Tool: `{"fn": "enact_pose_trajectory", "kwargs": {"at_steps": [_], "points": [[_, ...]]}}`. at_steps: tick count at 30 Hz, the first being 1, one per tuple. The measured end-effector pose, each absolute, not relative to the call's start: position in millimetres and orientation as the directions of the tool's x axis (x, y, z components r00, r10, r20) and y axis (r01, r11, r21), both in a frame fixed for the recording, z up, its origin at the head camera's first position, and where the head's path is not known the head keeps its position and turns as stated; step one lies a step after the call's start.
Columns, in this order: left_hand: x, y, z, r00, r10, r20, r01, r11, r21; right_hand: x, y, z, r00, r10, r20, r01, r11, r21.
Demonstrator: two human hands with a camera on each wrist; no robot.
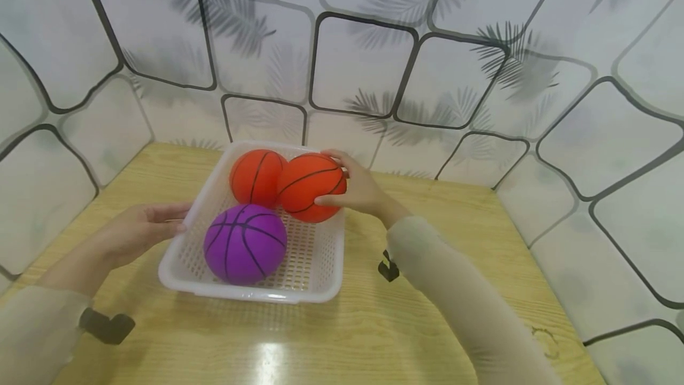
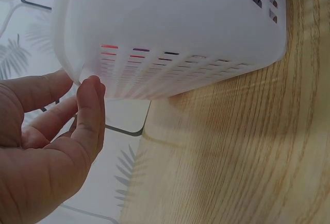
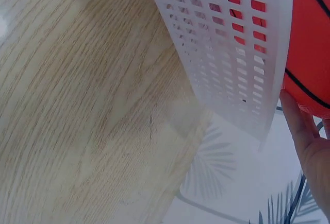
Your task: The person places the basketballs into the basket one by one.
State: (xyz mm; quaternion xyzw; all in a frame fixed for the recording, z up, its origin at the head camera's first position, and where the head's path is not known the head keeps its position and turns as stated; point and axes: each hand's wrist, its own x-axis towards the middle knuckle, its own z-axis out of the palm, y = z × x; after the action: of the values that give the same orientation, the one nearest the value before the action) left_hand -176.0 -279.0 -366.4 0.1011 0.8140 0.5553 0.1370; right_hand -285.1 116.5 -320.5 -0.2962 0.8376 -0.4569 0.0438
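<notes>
A white plastic basket (image 1: 251,294) with slotted walls sits on the table. My left hand (image 1: 133,232) pinches its left rim between thumb and fingers, as the left wrist view shows at the basket's edge (image 2: 64,33). Spread around the right side of a red-orange toy basketball (image 1: 307,186), my right hand (image 1: 360,189) grips it at the basket's right rim. That ball leans against a second red-orange ball (image 1: 253,174) at the back left inside. Nearer the front lies a purple ball (image 1: 246,248) with black lines. In the right wrist view, fingers (image 3: 294,116) touch the red-orange ball's underside.
The wood-grain table (image 1: 427,325) stretches in front and to the right. Behind and at both sides stand pale walls (image 1: 363,64) with dark outlined shapes and leaf prints. Black pieces hang by each wrist, near the sleeves (image 1: 443,272).
</notes>
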Motion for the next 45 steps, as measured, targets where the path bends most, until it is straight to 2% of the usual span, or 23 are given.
{"fn": "enact_pose_trajectory", "kwargs": {"at_steps": [4,10,18,28,40,45], "points": [[-175.9,-278.4,-365.9,-0.941,0.319,-0.112,0.013,0.367,0.93,-286.5,109.9,-322.4,-0.809,-0.546,0.218,-0.49,0.422,-0.762],[-175.3,-277.8,-365.6,-0.942,0.321,-0.102,0.031,0.383,0.923,-287.0,101.2,-320.7,-0.803,-0.55,0.231,-0.543,0.514,-0.664],[-175.4,-277.8,-365.6,-0.94,0.322,-0.11,0.012,0.355,0.935,-285.5,92.6,-323.1,-0.781,-0.578,0.236,-0.587,0.55,-0.595],[-176.0,-277.5,-365.3,-0.94,0.325,-0.104,0.015,0.345,0.939,-276.6,90.7,-335.4,-0.783,-0.559,0.271,-0.596,0.55,-0.585],[-177.8,-279.5,-367.8,-0.935,0.337,-0.107,0.008,0.324,0.946,-263.7,90.8,-352.6,-0.834,-0.484,0.265,-0.536,0.602,-0.592],[-177.0,-278.9,-367.2,-0.936,0.335,-0.104,0.014,0.333,0.943,-260.6,95.8,-357.8,-0.859,-0.453,0.239,-0.507,0.684,-0.525]]}}
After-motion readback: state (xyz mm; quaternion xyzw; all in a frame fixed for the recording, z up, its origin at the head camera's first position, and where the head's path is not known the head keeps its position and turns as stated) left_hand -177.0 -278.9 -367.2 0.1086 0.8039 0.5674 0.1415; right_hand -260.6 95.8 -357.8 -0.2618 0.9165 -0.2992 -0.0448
